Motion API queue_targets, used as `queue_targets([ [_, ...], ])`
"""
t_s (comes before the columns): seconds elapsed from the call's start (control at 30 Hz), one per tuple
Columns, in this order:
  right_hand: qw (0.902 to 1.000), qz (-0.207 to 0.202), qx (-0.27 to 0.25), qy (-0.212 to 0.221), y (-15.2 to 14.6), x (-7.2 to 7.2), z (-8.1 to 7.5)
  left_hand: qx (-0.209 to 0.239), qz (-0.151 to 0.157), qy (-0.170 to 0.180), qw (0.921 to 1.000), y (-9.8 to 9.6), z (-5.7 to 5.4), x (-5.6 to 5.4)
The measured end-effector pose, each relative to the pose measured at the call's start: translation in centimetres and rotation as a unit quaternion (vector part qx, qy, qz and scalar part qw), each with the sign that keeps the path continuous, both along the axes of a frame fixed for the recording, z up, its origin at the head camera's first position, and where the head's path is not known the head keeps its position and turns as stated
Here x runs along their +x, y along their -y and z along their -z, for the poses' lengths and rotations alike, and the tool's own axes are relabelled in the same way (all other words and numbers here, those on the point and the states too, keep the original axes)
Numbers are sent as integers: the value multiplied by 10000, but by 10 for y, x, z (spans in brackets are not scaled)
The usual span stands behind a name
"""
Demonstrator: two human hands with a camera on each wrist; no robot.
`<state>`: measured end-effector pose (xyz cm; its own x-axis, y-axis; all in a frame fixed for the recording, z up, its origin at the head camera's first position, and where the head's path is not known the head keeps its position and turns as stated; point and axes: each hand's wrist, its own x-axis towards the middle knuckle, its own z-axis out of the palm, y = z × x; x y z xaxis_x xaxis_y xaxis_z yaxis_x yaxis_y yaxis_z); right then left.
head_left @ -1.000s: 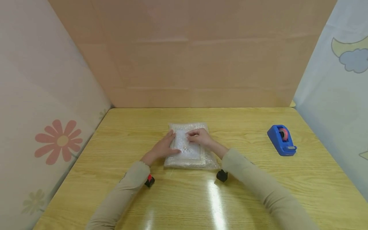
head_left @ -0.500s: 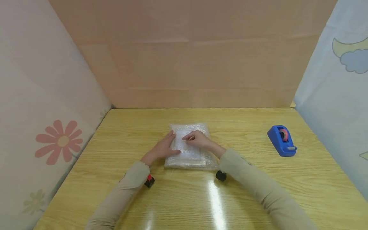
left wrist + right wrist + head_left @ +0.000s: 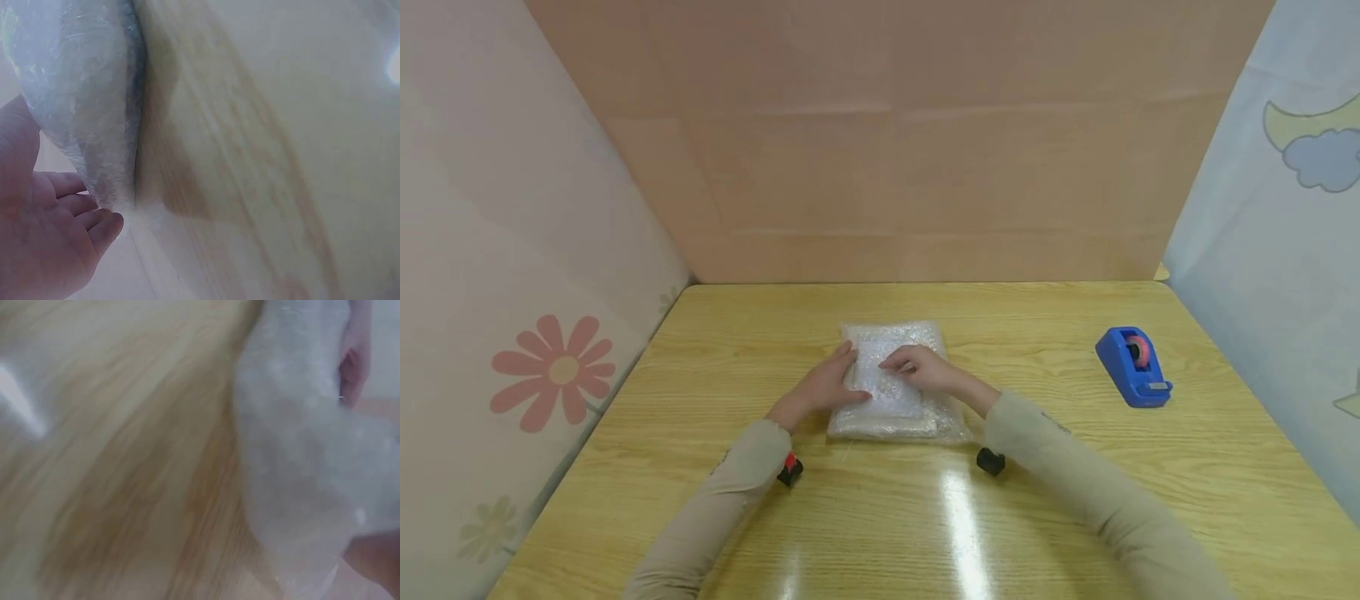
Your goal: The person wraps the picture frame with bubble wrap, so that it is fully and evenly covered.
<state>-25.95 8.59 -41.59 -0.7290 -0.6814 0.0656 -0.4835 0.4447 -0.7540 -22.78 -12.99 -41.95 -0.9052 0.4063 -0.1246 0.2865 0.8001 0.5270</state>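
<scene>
A flat package in clear bubble wrap (image 3: 887, 427) lies in the middle of the table, with a smaller whitish rectangular layer (image 3: 898, 404) on top. My left hand (image 3: 823, 387) rests along its left side, thumb spread over the top and fingers at the edge; the left wrist view shows those fingers (image 3: 103, 231) touching the plastic's side. My right hand (image 3: 925, 369) bends over the top, fingertips touching the whitish layer; nothing shows between them. In the right wrist view the bubble-wrapped package (image 3: 294, 462) is blurred and hides most of the hands.
A blue tape dispenser (image 3: 1131, 371) with a pinkish roll stands at the right of the wooden table (image 3: 1037, 517). A tan panel (image 3: 887, 167) closes off the back, and patterned walls (image 3: 550, 250) flank both sides. Black wrist devices (image 3: 991, 461) sit under the cuffs.
My right fingertips have shifted a little left and nearer over the whitish layer, and that hand's fingers look looser. The left hand and the package stay in place.
</scene>
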Motion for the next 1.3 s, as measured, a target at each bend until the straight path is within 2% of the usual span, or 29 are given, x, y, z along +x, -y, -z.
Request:
queue_targets([
  [0.07,9964,-130,428,-715,-2,2,0,25,20,13,10000,1,0,0],
  [0.13,9820,-31,1014,-1591,-4,5,-2,114,49,18,9999,1,1,0],
  [0.2,9648,328,1534,-2110,-6,6,-4,195,90,1,9998,2,0,1],
  [0.23,9587,580,1727,-2183,-8,6,-5,247,89,9,9997,2,-1,1],
  [0.3,9569,1127,1890,-1897,-14,7,-4,292,87,24,9995,3,-1,2],
  [0.4,9662,1700,1622,-1060,-24,7,-1,200,75,57,9998,2,-1,2],
  [0.53,9790,1845,824,-267,-36,9,6,44,34,99,9999,2,0,1],
  [0.63,9816,1880,299,158,-40,13,9,-9,18,107,9999,2,0,1],
  [0.7,9797,1960,-67,421,-41,16,11,-4,23,114,9999,1,0,0],
  [0.83,9613,2395,-822,1088,-36,25,16,93,-8,170,9998,2,-1,2],
  [0.93,9385,2737,-1367,1603,-29,33,18,215,-49,212,9995,2,-1,2],
  [1.07,9155,2991,-1934,1869,-15,39,13,325,-82,225,9992,1,1,1],
  [1.17,9035,3204,-2133,1886,-1,40,6,369,-91,192,9991,1,3,0],
  [1.23,8974,3337,-2194,1876,9,40,3,434,-85,176,9989,1,5,0],
  [1.3,8968,3474,-2118,1738,16,39,3,464,-88,174,9987,0,7,0],
])
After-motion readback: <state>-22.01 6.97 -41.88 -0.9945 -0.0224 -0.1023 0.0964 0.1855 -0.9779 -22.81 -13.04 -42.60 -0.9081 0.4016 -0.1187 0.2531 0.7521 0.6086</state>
